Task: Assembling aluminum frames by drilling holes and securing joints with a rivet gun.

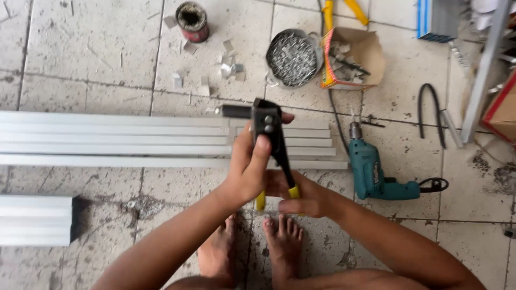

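A black hand riveter (pixel 267 124) with yellow handle ends is held upright above the floor. My left hand (pixel 249 166) wraps the tool's head, thumb pressed on its side. My right hand (pixel 301 196) grips the yellow handles lower down. Behind the tool lie several long white aluminium profiles (pixel 134 139) side by side on the tiled floor. My bare feet (pixel 252 247) are below the hands.
A teal electric drill (pixel 373 174) lies to the right of the profiles. A metal bowl of rivets (pixel 293 58), an open cardboard box (pixel 355 56), a small round tin (pixel 192 20) and loose metal scraps (pixel 228 67) are farther away. Another white profile (pixel 35 220) lies at left.
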